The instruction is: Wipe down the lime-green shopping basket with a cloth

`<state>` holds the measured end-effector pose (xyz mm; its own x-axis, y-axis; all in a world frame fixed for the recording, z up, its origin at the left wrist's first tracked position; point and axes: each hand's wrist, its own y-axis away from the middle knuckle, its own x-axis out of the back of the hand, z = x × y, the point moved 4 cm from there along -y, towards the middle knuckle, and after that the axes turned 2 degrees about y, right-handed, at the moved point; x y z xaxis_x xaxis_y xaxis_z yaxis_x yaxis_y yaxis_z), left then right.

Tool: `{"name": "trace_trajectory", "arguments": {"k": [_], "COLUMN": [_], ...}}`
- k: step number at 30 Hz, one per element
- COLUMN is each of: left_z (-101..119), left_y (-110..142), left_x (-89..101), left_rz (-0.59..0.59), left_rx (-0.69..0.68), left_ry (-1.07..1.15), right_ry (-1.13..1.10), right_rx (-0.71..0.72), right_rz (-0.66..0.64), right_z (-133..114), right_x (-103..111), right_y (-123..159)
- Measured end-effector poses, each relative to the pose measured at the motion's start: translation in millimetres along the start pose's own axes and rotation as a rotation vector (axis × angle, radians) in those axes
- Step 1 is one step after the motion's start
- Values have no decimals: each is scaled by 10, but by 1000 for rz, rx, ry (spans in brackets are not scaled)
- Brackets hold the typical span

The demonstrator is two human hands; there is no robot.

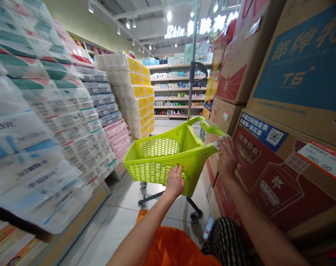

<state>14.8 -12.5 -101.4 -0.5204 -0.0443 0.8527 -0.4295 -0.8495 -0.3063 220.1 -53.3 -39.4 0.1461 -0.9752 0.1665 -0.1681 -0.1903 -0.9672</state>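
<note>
Between stacked tissue packs (74,122) and tall piles of boxes (267,181), a green cart (197,173) stands on the floor (115,218). The right hand (227,157) has its fingers clamped on a white cloth (223,141), held against the near end of the cart's handle (212,127). The left hand (175,181) is at the cart's near side, fingers bent and close together, though whether they grip it cannot be told.

The cart (168,159) stands between packs (71,92) at left and boxes (284,92) at right (shelves (179,89) lie beyond).
</note>
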Motion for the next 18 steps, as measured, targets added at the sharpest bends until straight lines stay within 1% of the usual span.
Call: {"name": "trace_trajectory", "arguments": {"k": [3,4,5,6,7,9,10,11,12,13,16,17,18], "left_z": [10,10,8,4,-1,-12,-15,-16,-15,-11,-4,-5,-10], "left_y": [-4,-5,-7,-10,-13,-19,-22,-25,-27,-29,-25,-22,-19], "left_x": [-16,-17,-15,-9,-1,14,17,16,13,8,-3,-2,2], "left_rz": [-3,-6,-6,-1,7,26,32,34,33,28,12,11,12], "left_rx": [-17,-23,-28,-32,-34,-32,-28,-23,-19,-16,-21,-26,-30], "left_ry": [4,2,-1,-3,-4,-3,-3,0,3,7,4,-2,-8], "right_ry": [-71,-94,-104,-97,-73,1,28,38,31,10,-77,-99,-106], "right_rx": [73,96,104,96,68,-11,-35,-35,-12,29,180,210,217], "right_rz": [-177,-215,-223,-200,-147,-5,44,59,38,-17,-242,-285,-296], "right_z": [-143,-187,-207,-197,-155,-27,25,49,40,-1,-230,-296,-337], "right_x": [-57,-53,-35,-6,28,89,98,87,56,13,-117,-135,-140], "right_y": [336,414,435,394,302,69,-14,-49,-28,46,401,478,503]}}
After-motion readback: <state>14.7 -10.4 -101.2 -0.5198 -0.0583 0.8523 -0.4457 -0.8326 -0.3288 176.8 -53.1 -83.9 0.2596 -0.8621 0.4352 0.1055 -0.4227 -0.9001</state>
